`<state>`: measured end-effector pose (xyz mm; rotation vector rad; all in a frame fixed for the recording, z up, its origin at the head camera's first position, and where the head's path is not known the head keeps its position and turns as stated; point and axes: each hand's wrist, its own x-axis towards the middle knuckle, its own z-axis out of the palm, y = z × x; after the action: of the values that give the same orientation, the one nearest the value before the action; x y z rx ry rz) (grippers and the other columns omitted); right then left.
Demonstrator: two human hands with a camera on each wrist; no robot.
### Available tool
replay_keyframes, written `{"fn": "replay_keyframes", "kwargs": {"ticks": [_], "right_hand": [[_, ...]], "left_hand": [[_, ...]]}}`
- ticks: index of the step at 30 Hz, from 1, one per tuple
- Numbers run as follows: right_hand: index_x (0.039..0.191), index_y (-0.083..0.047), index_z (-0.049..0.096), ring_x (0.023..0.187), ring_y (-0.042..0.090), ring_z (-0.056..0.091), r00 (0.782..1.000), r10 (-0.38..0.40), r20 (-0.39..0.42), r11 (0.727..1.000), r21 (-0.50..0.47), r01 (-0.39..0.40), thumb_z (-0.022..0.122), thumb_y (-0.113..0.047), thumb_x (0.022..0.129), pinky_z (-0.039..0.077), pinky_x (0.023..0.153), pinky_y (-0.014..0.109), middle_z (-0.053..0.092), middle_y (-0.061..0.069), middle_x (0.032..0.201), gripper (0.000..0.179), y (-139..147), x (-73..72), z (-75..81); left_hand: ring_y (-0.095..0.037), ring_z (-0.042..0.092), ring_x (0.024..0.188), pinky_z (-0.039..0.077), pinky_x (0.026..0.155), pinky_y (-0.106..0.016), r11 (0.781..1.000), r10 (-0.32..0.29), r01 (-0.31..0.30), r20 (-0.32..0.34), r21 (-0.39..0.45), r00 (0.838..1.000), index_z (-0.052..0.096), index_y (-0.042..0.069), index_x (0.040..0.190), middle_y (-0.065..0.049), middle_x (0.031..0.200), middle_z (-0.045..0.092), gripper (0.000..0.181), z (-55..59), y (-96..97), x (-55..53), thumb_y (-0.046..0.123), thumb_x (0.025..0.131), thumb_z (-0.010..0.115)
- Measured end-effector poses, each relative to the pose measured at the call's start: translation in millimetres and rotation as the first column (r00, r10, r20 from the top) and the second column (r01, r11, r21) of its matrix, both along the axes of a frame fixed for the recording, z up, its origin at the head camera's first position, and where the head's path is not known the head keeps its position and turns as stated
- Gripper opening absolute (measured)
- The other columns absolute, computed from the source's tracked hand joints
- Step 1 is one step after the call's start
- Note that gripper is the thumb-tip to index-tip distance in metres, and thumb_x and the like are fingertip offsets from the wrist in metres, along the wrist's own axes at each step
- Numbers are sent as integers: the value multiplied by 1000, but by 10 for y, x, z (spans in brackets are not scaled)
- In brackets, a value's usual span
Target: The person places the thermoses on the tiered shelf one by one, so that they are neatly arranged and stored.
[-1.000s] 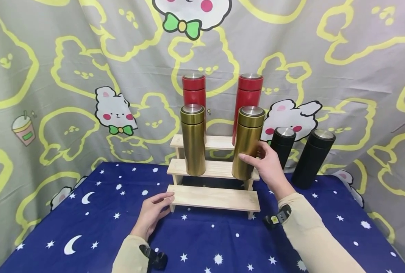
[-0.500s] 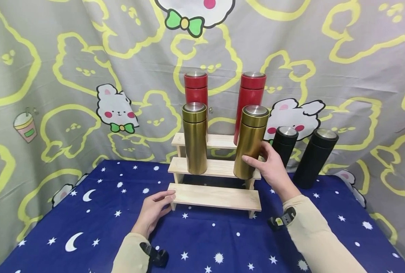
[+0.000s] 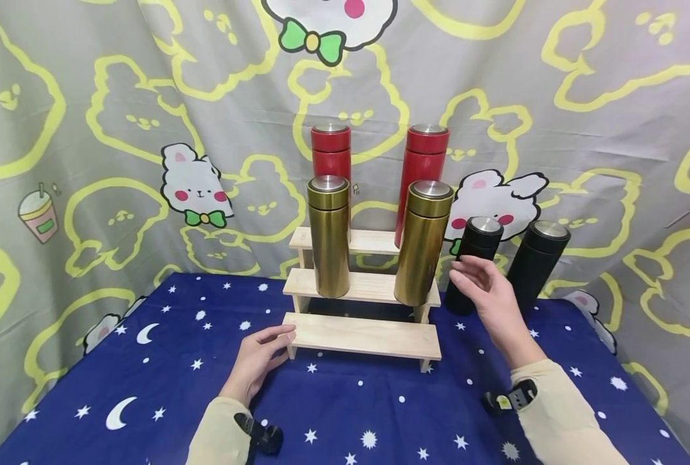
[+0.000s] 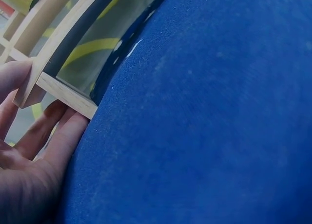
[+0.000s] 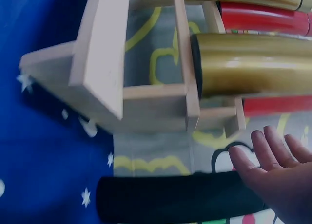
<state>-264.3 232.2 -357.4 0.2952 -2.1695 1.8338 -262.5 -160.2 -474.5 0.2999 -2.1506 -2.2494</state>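
Observation:
A three-step wooden stand [image 3: 362,334] is on the table. My left hand [image 3: 256,361] holds the left end of its lowest step, with fingers against the leg in the left wrist view. Two gold vacuum flasks, the left one [image 3: 330,252] and the right one [image 3: 419,252], stand on the middle step. Behind them on the top step are two red flasks [image 3: 331,159]. Right of the stand, my right hand [image 3: 492,303] is apart from the gold flask, fingers slightly bent and holding nothing. It partly hides the nearer black flask [image 3: 477,240]; whether they touch, I cannot tell.
Another black flask [image 3: 539,258] stands further right, its base partly behind my right hand. A dark blue cloth [image 3: 182,387] with moons and stars covers the table. Behind it hangs a grey curtain [image 3: 252,116] with cartoon prints.
My right hand has let go of the right gold flask, which stays on the middle step, and has moved right to the black flasks. The left hand stays at the stand.

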Motion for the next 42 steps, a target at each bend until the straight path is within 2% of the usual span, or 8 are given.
{"fn": "replay_keyframes", "kwargs": {"ticks": [4, 8, 16, 22, 26, 33, 39, 42], "right_hand": [[132, -4, 47, 110, 4, 57, 1000, -9, -25, 1000, -5, 9, 63, -18, 98, 44, 91, 12, 57, 14, 128, 41, 126, 73, -83], [133, -1, 46, 108, 3, 59, 997, -34, -62, 999, -43, 31, 64, -12, 97, 45, 89, 11, 60, 8, 124, 42, 238, 126, -147], [131, -5, 47, 108, 9, 61, 983, -129, -130, 964, -248, 93, 65, 1, 93, 48, 87, 13, 62, 6, 120, 42, 338, 122, -189], [133, -2, 48, 114, 11, 56, 959, -274, -69, 945, -205, 255, 69, 5, 88, 46, 88, 12, 60, 1, 121, 50, 359, 100, -209], [138, -6, 47, 126, 17, 48, 940, -339, -24, 937, -100, 335, 72, -1, 88, 41, 98, 16, 55, 3, 131, 56, 391, 62, -236], [154, -4, 23, 142, 29, 26, 962, -265, 59, 964, 36, 263, 70, -19, 94, 27, 114, 30, 28, 20, 155, 77, 463, 5, -322], [156, -3, 9, 145, 33, 14, 972, -224, 73, 972, 96, 216, 69, -26, 94, 16, 117, 49, 15, 20, 160, 89, 509, -88, -424], [156, -2, 7, 146, 35, 12, 973, -220, 73, 969, 128, 210, 68, -29, 95, 13, 117, 52, 12, 20, 160, 91, 531, -170, -494]], "left_hand": [[-25, 64, 104, 53, 88, -46, 1000, 2, -2, -4, -11, 1000, 72, -1, 113, -17, 122, 62, 37, -4, -4, 3, 18, 83, 81], [-25, 64, 104, 54, 88, -46, 1000, -4, 3, -4, -9, 1000, 72, -1, 113, -17, 121, 63, 36, 2, -7, 2, 17, 83, 81], [-25, 64, 103, 54, 88, -46, 1000, -2, 1, -10, -11, 1000, 72, -1, 114, -17, 121, 63, 36, 13, -14, 1, 17, 83, 81], [-24, 65, 102, 53, 88, -46, 1000, 1, 0, -7, 10, 1000, 71, -2, 114, -17, 121, 63, 36, 15, -17, 3, 15, 83, 80], [-24, 65, 102, 53, 89, -46, 1000, 1, -1, -11, 5, 1000, 71, -2, 114, -17, 121, 63, 36, 19, -16, 3, 16, 83, 80], [-24, 65, 103, 53, 88, -46, 1000, -4, 4, -13, 2, 1000, 72, -1, 114, -17, 122, 63, 37, 6, -9, -14, 18, 83, 81], [-25, 65, 102, 54, 87, -44, 1000, -1, 1, -6, -6, 1000, 72, -1, 113, -17, 121, 63, 37, -14, 3, -3, 18, 83, 81], [-26, 65, 103, 54, 88, -45, 1000, -1, 1, -7, -1, 1000, 72, -1, 113, -17, 122, 63, 36, -18, -8, 5, 18, 83, 81]]}}
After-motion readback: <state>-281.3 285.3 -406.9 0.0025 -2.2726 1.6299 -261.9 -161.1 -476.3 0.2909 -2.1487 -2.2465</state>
